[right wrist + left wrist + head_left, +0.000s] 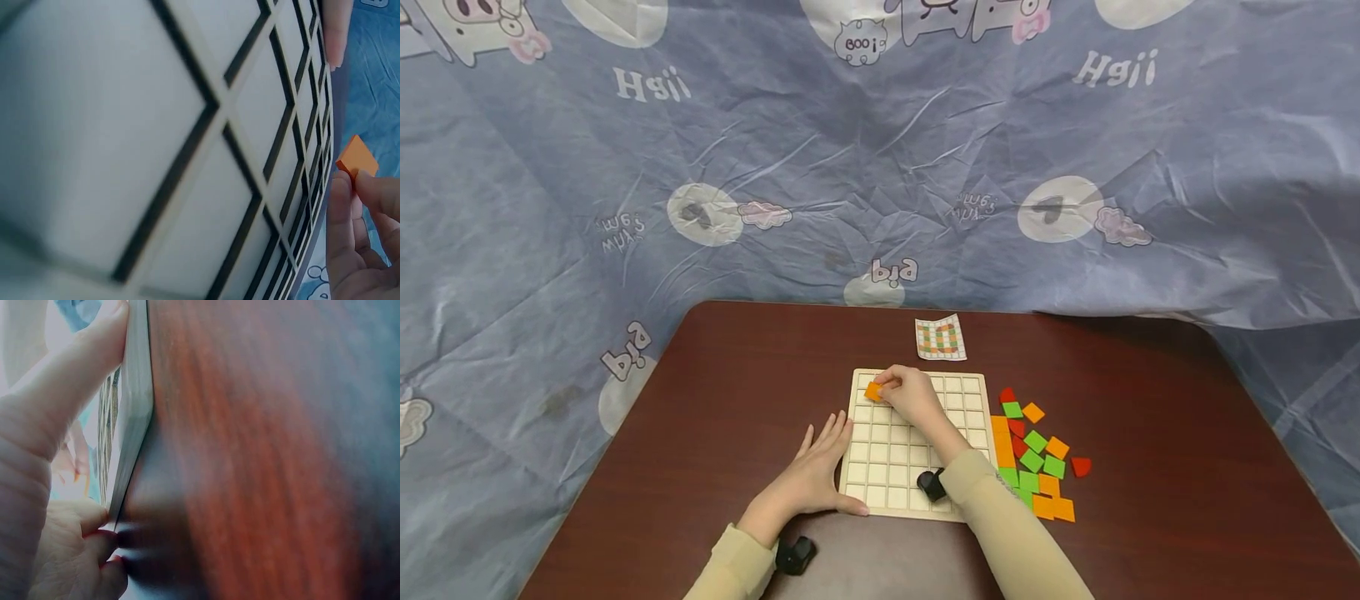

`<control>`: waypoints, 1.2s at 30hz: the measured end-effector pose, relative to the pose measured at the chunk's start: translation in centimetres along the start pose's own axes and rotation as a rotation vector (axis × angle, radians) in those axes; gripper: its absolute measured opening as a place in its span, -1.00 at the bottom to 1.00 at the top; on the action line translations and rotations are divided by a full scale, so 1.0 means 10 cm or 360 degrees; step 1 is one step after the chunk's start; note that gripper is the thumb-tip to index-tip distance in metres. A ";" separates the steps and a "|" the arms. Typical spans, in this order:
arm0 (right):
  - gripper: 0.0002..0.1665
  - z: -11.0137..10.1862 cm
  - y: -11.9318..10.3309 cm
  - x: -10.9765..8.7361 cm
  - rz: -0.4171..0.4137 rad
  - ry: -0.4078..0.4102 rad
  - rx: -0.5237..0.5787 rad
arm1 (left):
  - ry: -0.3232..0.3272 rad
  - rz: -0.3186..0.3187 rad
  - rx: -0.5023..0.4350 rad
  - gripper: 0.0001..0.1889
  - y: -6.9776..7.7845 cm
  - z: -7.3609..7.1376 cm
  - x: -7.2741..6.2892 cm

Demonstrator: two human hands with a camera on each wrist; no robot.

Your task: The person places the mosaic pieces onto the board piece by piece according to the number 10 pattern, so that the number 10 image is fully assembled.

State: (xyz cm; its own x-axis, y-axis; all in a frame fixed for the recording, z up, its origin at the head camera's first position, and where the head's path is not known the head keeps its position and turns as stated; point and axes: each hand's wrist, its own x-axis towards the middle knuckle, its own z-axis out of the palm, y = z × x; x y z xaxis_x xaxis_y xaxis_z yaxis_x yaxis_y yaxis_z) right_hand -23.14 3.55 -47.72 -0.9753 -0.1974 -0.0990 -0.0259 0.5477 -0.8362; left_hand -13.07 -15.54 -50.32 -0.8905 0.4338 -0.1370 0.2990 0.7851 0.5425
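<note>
A pale wooden grid board lies on the dark table, divided into square cells. My right hand reaches over its far left part and pinches an orange square tile between thumb and fingertips. The right wrist view shows that orange tile held by one edge, close over the grid. My left hand rests at the board's left side, fingers spread and straight, thumb along the near edge. In the left wrist view the thumb and fingers touch the board's rim.
Loose orange tiles, green tiles and red pieces lie right of the board, several of each. A small printed pattern card sits beyond the board's far edge. Behind the table hangs a blue patterned cloth.
</note>
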 end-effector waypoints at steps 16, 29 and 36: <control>-0.87 0.15 -0.02 0.09 -0.0172 0.0013 -0.0303 | -0.0005 0.0012 -0.0010 0.38 0.00 0.02 -0.05; -0.94 0.21 -0.05 0.06 -0.0193 0.0027 -0.0491 | 0.0014 0.0029 -0.0015 0.38 -0.01 0.03 -0.02; -0.88 0.16 -0.08 0.03 -0.0158 0.0010 -0.0397 | 0.0007 0.0022 -0.0012 0.37 -0.04 0.02 -0.02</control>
State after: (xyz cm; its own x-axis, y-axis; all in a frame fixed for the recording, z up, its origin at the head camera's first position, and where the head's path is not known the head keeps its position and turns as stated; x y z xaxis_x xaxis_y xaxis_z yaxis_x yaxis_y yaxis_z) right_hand -23.12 1.80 -47.97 -0.9666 -0.2555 -0.0195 -0.1738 0.7098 -0.6827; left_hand -12.92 -15.82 -50.64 -0.8879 0.4425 -0.1257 0.3086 0.7756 0.5506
